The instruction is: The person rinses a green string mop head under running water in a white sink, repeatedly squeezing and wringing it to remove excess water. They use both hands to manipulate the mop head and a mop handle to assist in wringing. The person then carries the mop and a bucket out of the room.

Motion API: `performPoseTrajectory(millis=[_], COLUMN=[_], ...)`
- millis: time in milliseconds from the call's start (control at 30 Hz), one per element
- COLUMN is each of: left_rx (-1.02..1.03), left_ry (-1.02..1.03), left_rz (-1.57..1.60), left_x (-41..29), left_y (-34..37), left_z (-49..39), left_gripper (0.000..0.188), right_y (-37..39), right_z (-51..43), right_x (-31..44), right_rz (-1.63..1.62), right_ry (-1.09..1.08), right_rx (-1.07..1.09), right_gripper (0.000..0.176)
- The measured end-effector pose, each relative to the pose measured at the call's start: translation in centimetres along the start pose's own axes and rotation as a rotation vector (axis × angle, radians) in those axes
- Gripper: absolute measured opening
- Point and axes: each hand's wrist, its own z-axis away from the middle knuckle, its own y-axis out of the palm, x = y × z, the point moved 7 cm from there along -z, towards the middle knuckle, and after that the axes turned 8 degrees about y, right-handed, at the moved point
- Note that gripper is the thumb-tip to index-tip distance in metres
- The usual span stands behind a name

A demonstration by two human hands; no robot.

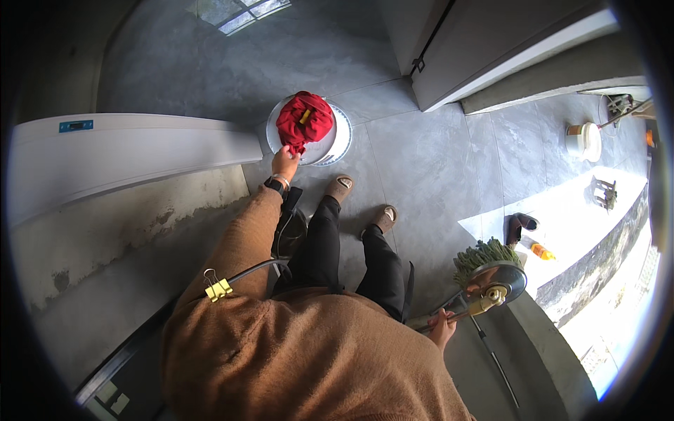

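Observation:
My left hand (286,164), with a dark watch and a bracelet at the wrist, pinches the near end of a bunched red cloth (305,118). A small yellow patch shows on the cloth. Beneath it is a round white tub or bucket (343,137), whose contents are hidden. Low on the right, my right hand (443,328) grips the handle of a mop (463,316). The mop's round metal head (482,281) is raised towards me, with grey-green strands (487,251) behind it.
A white door (489,50) stands at the upper right. Along the left runs a white panel (137,144). Right of my feet are dark boots (518,229), an orange bottle (542,252) and a white bucket (583,142). A dark bin-like container (292,231) stands beside my left leg.

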Motion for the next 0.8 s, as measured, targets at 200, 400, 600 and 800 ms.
performPoseTrajectory(millis=[200, 400, 600, 800], left_rx=[-0.125, 0.084, 0.269, 0.175], left_ry=[0.107, -0.166, -0.168, 0.083], left_rz=[-0.194, -0.341, -0.447, -0.493], left_x=[-1.3, 0.2, 0.0, -1.8], left_y=[6.5, 10.1, 8.9, 7.3], left_z=[-6.9, -10.4, -16.7, -18.0], left_gripper=[0.113, 0.113, 0.062, 0.06], right_y=[3.3, 8.8, 14.0, 17.3], right_z=[-1.5, -2.9, -4.4, -5.2], right_x=[-7.7, -8.3, -5.8, -1.4], right_rz=[0.078, 0.175, 0.211, 0.189], right_ry=[0.045, 0.06, 0.1, 0.062], right_rx=[-0.039, 0.061, 0.074, 0.078], right_gripper=[0.021, 0.015, 0.016, 0.017])
